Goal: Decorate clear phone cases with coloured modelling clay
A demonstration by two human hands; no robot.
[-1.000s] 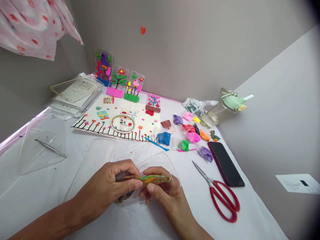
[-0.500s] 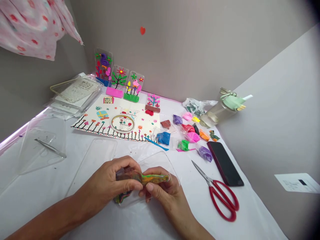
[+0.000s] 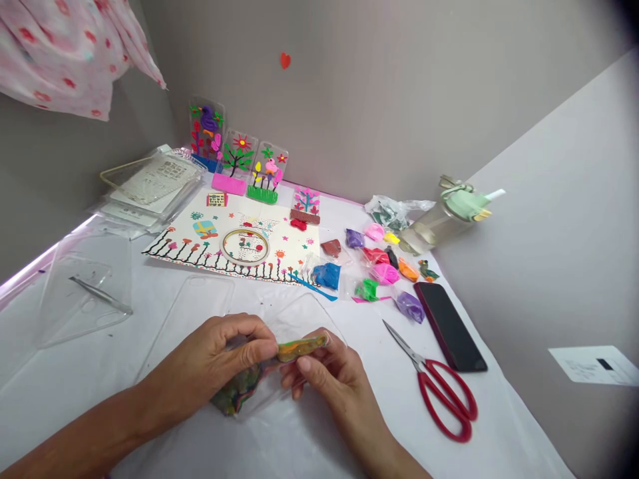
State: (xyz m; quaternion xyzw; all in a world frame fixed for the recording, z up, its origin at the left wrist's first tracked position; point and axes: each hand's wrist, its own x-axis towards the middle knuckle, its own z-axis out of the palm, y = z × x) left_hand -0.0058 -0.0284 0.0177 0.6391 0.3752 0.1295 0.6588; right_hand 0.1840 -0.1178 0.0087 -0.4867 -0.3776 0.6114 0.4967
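A lump of mixed-colour modelling clay (image 3: 239, 386), swirled green, orange and brown, lies between my hands, with a thinner strip stretching to the right. My left hand (image 3: 239, 346) is closed on the clay, thumb and fingers pinching it where the strip begins. My right hand (image 3: 332, 372) is closed around the strip's far end, its thumb below it. A clear phone case (image 3: 309, 309) sits under the clay and between the hands; its lower part is largely hidden. Another clear case (image 3: 184, 306) lies flat just beyond my left hand.
Red-handled scissors (image 3: 446, 399) and a phone (image 3: 449, 326) lie at the right. Several bagged clay pieces (image 3: 327, 275) are behind, near a tilted bottle (image 3: 439, 219). Decorated cases (image 3: 239, 156) lean on the wall behind a painted sheet (image 3: 170, 246). Tweezers (image 3: 100, 296) rest at left.
My left hand has shifted slightly left and the clay has turned, so more of the lump shows below it. The strip's right end and the case have moved a little left.
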